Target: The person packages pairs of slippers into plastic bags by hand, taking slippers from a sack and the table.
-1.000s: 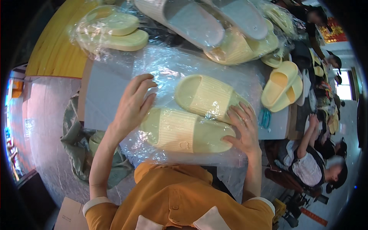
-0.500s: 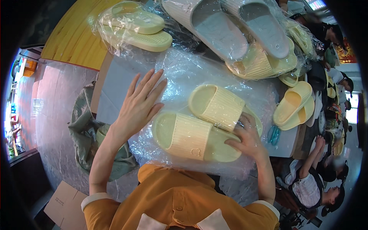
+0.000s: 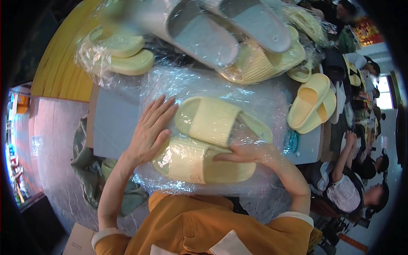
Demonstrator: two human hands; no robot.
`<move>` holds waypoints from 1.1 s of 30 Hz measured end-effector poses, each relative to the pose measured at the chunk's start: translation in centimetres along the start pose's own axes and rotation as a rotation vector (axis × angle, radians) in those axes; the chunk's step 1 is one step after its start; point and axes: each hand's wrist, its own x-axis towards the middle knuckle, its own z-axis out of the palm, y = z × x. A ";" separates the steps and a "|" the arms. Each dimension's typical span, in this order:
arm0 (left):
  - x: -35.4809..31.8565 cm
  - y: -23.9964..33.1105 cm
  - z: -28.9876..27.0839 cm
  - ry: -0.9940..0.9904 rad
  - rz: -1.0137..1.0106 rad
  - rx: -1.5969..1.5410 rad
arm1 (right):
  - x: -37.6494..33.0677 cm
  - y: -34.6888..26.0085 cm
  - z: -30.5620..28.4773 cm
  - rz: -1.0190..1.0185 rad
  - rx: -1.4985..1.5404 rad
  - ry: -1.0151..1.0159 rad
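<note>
Both hands are flat on a clear plastic bag [image 3: 255, 102] that lies on the gray table [image 3: 112, 127]. The left hand [image 3: 148, 131] has its fingers spread wide and presses down on top of the plastic, at the left end of the two pale yellow slippers. It holds nothing. The right hand [image 3: 248, 154] is tucked inside the bag, with the plastic over it. Its fingers lie long and flat on the near slipper [image 3: 199, 163], not curled around it.

Just past the fingers of both hands sits the far slipper [image 3: 216, 119], touching the near one, and both are inside the bag.

Past the left hand lies a small bagged pair of yellow slippers [image 3: 125, 53]. Straight ahead of both hands are two big gray slippers [image 3: 221, 29] in plastic, with more yellow ones [image 3: 263, 61] under them. To the right of the right hand stands a loose yellow pair [image 3: 312, 102]. Further right, other people [image 3: 352, 187] sit at the table. Below the left arm hangs a green cloth [image 3: 91, 174].
</note>
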 end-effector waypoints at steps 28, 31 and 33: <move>0.5 1.4 1.3 -0.091 -0.075 0.303 | -8.7 -1.6 1.0 0.345 -0.099 0.313; 0.6 1.5 1.1 -0.085 -0.055 0.314 | -12.3 -2.7 -0.5 0.565 -0.080 0.429; 0.6 1.6 0.9 -0.079 -0.039 0.324 | -15.3 -2.9 -0.6 0.712 -0.119 0.594</move>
